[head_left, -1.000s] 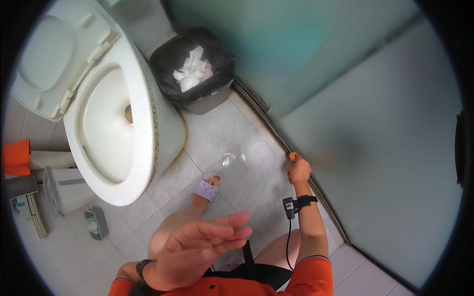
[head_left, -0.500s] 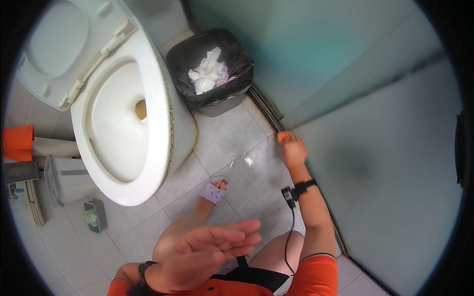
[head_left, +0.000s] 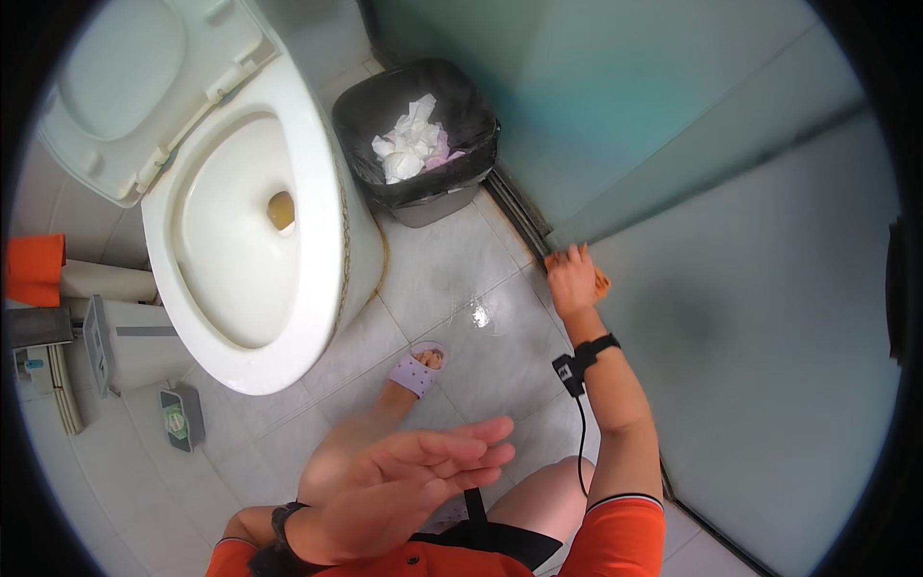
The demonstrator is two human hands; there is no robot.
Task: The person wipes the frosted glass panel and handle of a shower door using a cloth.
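Observation:
My right hand (head_left: 574, 282) presses an orange cloth (head_left: 602, 281) against the bottom of the frosted glass door (head_left: 731, 288), beside its dark floor track (head_left: 524, 216). The cloth shows on both sides of the fingers. My left hand (head_left: 423, 471) hangs in the air in front of my body, fingers stretched out and holding nothing. A black strap with a small device (head_left: 569, 370) and a cable sits on my right wrist.
To the left stands a white toilet (head_left: 240, 370) with its lid up. A bin (head_left: 433, 207) lined with a black bag holds crumpled tissue. A grey basket (head_left: 183, 418) and a white box (head_left: 144, 346) are at the left wall. Wet spots shine on the floor tiles (head_left: 461, 250).
My right hand has turned and shifted slightly on the glass door's lower edge, and more of the orange cloth now shows on its right. The left hand has stayed almost in place.

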